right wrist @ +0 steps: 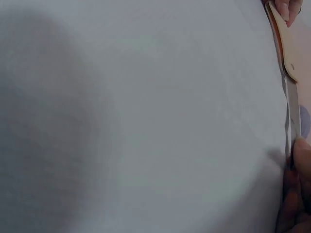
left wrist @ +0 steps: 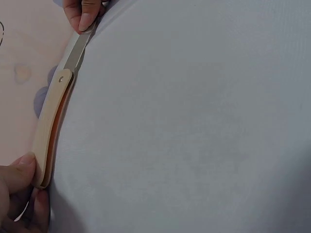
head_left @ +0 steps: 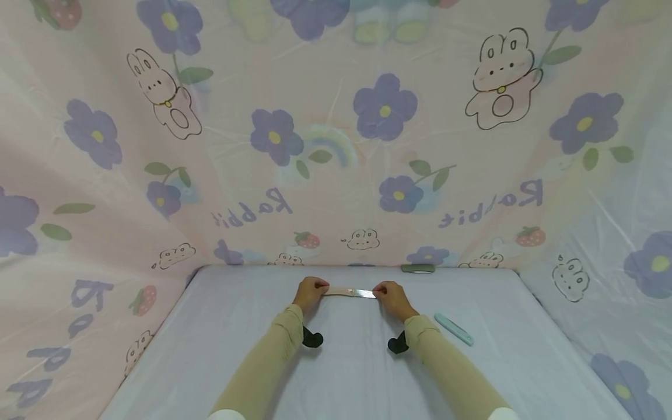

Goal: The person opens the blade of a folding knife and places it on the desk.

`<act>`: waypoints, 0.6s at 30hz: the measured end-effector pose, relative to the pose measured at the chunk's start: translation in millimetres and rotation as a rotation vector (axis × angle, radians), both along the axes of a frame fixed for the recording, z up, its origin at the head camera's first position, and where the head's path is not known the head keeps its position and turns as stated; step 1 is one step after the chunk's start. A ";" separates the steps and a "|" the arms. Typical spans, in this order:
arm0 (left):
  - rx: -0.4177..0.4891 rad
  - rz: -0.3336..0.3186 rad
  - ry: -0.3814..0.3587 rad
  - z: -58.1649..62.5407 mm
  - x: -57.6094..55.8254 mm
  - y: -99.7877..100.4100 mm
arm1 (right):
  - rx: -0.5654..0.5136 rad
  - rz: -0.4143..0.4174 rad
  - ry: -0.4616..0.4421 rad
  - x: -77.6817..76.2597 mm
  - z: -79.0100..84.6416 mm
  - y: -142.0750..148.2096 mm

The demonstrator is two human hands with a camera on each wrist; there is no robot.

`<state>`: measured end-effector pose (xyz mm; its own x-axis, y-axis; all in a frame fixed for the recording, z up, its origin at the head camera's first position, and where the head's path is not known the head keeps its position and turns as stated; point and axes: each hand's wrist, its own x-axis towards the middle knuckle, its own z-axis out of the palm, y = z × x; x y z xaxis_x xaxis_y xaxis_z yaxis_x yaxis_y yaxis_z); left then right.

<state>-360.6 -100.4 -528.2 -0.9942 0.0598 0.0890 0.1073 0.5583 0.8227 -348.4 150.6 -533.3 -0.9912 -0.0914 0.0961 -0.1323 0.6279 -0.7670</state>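
Observation:
An unfolded folding knife [head_left: 340,291] is stretched level between both hands, over the far part of the white-covered table. Its pale cream handle [left wrist: 52,114] is slightly curved, with an orange-lined slot along one edge and a rivet near the blade. My left hand [head_left: 311,293] pinches the handle's end between thumb and fingers. At the other end, my right hand [head_left: 392,298] pinches the tip part of the shiny metal blade [head_left: 364,293], and its fingers hide the tip. In the right wrist view, the right thumb [right wrist: 302,156] lies against the blade.
A slim light teal, handle-shaped object [head_left: 454,329] lies on the table beside my right forearm. Near the back edge rests a dark green object [head_left: 417,269]. Printed curtains [head_left: 325,192] enclose the white table [head_left: 357,385] at the back and sides.

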 end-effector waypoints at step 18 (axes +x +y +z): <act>-0.049 -0.013 0.055 -0.7 5.9 4.4 | 0.004 0.003 0.066 1.2 -4.4 -2.7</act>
<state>-354.7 -96.0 -528.9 -0.9870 0.0787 0.1403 0.1594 0.5956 0.7873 -347.2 147.9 -537.8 -0.9823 -0.0950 0.1613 -0.1848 0.6302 -0.7542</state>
